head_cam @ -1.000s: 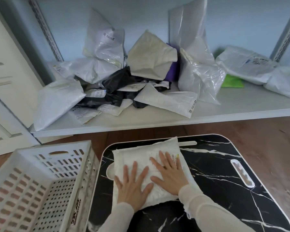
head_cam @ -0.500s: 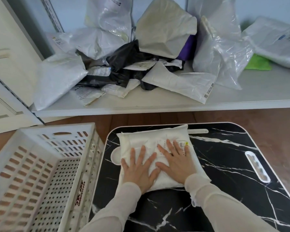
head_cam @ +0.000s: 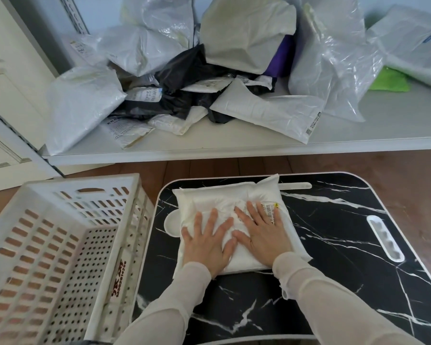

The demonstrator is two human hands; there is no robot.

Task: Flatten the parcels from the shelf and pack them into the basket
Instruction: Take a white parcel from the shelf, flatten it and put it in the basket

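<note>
Under both flattened hands, a white padded plastic parcel [head_cam: 222, 197] lies on the black marble-patterned worktop [head_cam: 334, 245], toward its left half and close to the person. The left hand [head_cam: 207, 247] and right hand [head_cam: 261, 237] press down side by side on the near part of the parcel, fingers straight and spread, pointing away from the body; neither curls round anything. The right fingertips overlap a barcode label [head_cam: 271, 210] near the parcel's far right corner. The parcel is close to square, its edges turned slightly off the worktop's edges, and it looks puffy around the palms, so I judge the flattening unfinished.

Left of the parcel, just beside the worktop's left edge, stands a white perforated plastic basket [head_cam: 60, 257], opening upward, its long side running away from the person. No parcel shows in the part of it that is in view. The coming move turns on this: the basket lies directly left of the parcel, so the left hand is the nearer one, and the parcel would have to rise over the basket's right wall to go in flat.

Beyond the parcel, across a strip of brown wooden floor [head_cam: 209, 168], a white shelf [head_cam: 358, 135] carries a loose heap of white, grey and black plastic mailer bags [head_cam: 184, 70], with a flat white mailer [head_cam: 271, 113] at its front edge and something green [head_cam: 388, 82] to the right.
</note>
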